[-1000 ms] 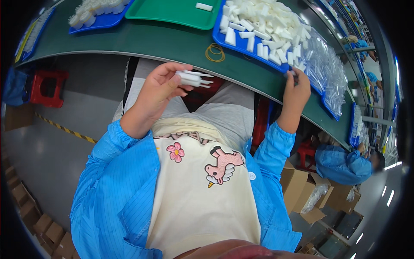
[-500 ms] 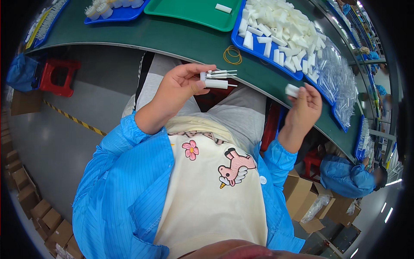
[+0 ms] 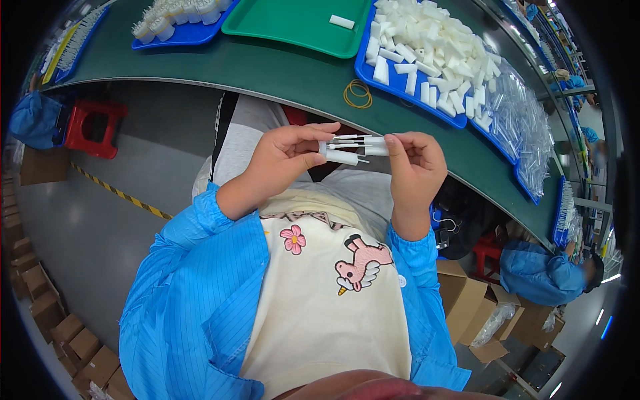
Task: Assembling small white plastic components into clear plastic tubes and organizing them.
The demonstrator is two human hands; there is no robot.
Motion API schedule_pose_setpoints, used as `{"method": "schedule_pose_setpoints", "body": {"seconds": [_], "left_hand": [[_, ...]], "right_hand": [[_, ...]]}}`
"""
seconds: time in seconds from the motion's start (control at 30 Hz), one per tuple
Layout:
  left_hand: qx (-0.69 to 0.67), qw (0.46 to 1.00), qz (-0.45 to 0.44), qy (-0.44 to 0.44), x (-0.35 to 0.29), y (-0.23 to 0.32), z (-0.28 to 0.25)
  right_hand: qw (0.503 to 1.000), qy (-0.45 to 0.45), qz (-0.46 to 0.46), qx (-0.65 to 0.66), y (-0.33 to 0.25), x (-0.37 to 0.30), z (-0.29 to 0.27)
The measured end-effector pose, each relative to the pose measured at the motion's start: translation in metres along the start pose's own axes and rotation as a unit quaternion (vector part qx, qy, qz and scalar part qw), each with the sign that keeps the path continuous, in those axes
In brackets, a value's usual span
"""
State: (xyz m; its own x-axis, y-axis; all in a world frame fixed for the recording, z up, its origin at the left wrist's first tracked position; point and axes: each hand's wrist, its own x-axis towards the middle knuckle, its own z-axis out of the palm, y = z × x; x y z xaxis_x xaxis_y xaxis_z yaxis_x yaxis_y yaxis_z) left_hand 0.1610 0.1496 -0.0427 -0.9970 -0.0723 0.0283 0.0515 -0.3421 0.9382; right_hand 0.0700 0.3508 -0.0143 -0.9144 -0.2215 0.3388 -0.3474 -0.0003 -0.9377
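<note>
The left hand [image 3: 283, 159] was above the lap, just short of the table's near edge; its thumb and fingers were clamped on the base of a small white plastic part with several thin prongs [image 3: 323, 148]; the prongs pointed right, and a smooth white cylindrical sleeve [image 3: 342, 157] sat around the nearest of them.

The right hand [image 3: 419, 163] faced it from the right; its thumb and fingertips were closed on a short white tube [image 3: 376, 146] in line with the prong tips; whether a prong had entered the tube could not be told.

Beyond the hands stood a dark green table [image 3: 293, 75]; a coil of thin yellow bands [image 3: 357, 106] lay near its edge; farther off, a flat green plastic tray [image 3: 287, 28] bore one white cylinder [image 3: 342, 22] at its right side; right of that, a blue plastic tray [image 3: 396, 80] held a heap of loose white tubes [image 3: 430, 50], with a pile of clear plastic tubes [image 3: 513, 110] farther right; at the far left, another blue tray [image 3: 200, 35] carried clustered white pieces [image 3: 177, 15].

A red plastic stool [image 3: 97, 113] stood on the floor at left; a co-worker in blue [image 3: 543, 272] was at right.
</note>
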Motion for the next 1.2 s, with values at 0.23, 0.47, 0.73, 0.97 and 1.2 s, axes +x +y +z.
{"method": "schedule_pose_setpoints", "body": {"seconds": [0.23, 0.47, 0.73, 0.97, 1.2], "left_hand": [[0.04, 0.998, 0.004, -0.039, 0.0, -0.001, -0.003], [0.044, 0.998, 0.038, -0.005, 0.0, -0.002, 0.002], [0.073, 0.996, 0.029, -0.028, 0.0, -0.006, 0.002], [0.006, 0.999, 0.05, 0.008, 0.002, -0.01, -0.001], [-0.032, 0.999, -0.011, 0.035, -0.001, 0.0, -0.012]], "right_hand": [[0.999, 0.004, 0.018, 0.028, 0.004, -0.007, 0.018], [1.0, 0.02, -0.01, 0.002, 0.004, -0.01, 0.024], [0.999, -0.01, 0.005, 0.043, 0.008, -0.018, 0.041], [0.996, -0.046, -0.068, -0.039, 0.019, -0.002, 0.021], [0.948, 0.075, -0.099, -0.294, 0.015, 0.077, -0.035]]}}
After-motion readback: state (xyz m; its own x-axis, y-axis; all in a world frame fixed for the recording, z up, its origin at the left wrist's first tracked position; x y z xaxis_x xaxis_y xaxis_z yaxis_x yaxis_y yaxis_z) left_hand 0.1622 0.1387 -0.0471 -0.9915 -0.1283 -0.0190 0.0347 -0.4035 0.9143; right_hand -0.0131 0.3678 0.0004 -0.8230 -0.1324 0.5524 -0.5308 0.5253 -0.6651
